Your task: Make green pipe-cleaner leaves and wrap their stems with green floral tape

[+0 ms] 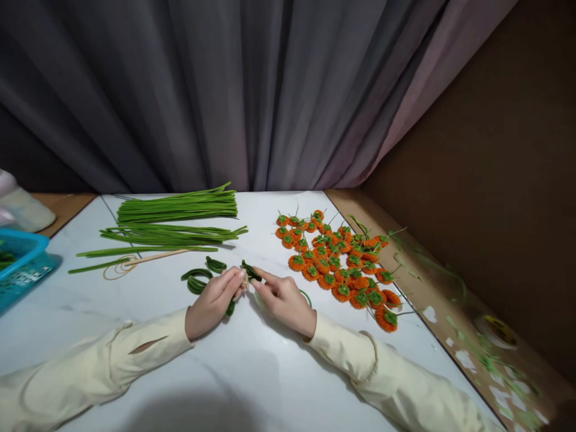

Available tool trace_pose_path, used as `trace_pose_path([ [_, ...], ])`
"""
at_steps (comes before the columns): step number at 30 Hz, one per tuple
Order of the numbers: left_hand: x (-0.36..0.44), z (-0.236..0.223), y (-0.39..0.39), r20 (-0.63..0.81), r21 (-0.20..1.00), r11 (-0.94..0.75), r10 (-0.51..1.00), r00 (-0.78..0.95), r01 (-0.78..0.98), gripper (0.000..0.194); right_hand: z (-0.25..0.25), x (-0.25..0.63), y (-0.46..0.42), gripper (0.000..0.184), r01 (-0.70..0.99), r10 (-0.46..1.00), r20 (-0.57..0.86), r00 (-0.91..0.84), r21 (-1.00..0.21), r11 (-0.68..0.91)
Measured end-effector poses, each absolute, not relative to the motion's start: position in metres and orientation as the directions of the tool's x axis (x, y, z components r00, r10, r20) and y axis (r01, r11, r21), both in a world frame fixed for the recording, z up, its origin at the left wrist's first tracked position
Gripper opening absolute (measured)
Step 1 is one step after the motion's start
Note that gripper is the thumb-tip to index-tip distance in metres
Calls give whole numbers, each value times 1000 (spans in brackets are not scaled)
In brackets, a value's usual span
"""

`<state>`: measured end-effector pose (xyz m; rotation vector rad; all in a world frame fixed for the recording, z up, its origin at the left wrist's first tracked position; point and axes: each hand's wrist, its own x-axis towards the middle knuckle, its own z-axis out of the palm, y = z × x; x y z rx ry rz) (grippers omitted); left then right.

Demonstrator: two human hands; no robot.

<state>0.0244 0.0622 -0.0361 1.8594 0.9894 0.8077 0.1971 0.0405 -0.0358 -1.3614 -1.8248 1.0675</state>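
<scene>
A dark green fuzzy pipe cleaner piece (250, 270) is between the fingertips of both hands, just above the table. My left hand (215, 301) is closed, its fingers pinched at the near end of this piece; something pale at its fingertips is too small to make out. My right hand (288, 303) pinches the other side with thumb and forefinger. Bent dark green pipe cleaner loops (197, 281) lie just left of my left hand, with another loop (216, 264) behind it. A further dark green bit shows below the left fingers, partly hidden.
Bundles of light green pipe cleaners (177, 207) lie at the back left, near a thin wooden stick (157, 257) and rubber bands (117, 268). Many orange persimmon-like pieces with green tops (321, 252) spread to the right. A blue basket (27, 270) stands far left; scraps (465, 360) litter the right edge.
</scene>
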Motion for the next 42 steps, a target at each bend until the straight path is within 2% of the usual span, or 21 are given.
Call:
trace_pose_path([
  [3, 26, -37, 65, 86, 951, -211, 882, 464, 225, 42, -36, 198, 41, 48, 345, 956, -7, -293, -933, 99],
  [7, 28, -34, 65, 31, 973, -127, 901, 432, 194, 45, -38, 197, 42, 34, 182, 961, 129, -246, -967, 177],
  [10, 28, -33, 67, -58, 980, -37, 890, 453, 198, 48, -38, 196, 40, 23, 198, 943, 218, -252, -942, 271],
  [12, 27, -35, 67, -101, 980, 3, 869, 485, 198, 50, -38, 196, 39, 22, 202, 939, 218, -267, -940, 275],
  [15, 23, -40, 68, -74, 985, -18, 852, 519, 170, 46, -40, 195, 40, 21, 190, 948, 173, -267, -955, 228],
  [19, 19, -43, 69, -31, 990, -50, 833, 552, 130, 29, -43, 194, 41, 20, 179, 947, 157, -280, -961, 212],
  [23, 18, -42, 68, -38, 980, -81, 820, 571, 182, 22, -44, 194, 41, 19, 208, 943, 143, -300, -955, 211],
  [27, 17, -39, 66, -33, 977, -95, 817, 576, 191, 22, -44, 195, 41, 18, 221, 945, 140, -295, -953, 210],
  [31, 18, -33, 68, -68, 998, 46, 797, 601, 52, 30, -44, 196, 42, 21, 156, 964, 117, -237, -975, 157],
  [34, 18, -30, 73, -125, 990, 135, 756, 642, 33, 32, -44, 197, 41, 21, 118, 975, 118, -188, -983, 141],
  [39, 16, -35, 77, -134, 991, 109, 738, 661, 79, 33, -42, 197, 41, 22, 87, 981, 130, -146, -986, 143],
  [42, 16, -40, 76, -63, 996, 7, 765, 641, 90, 31, -40, 197, 43, 22, 46, 980, 130, -152, -989, 138],
])
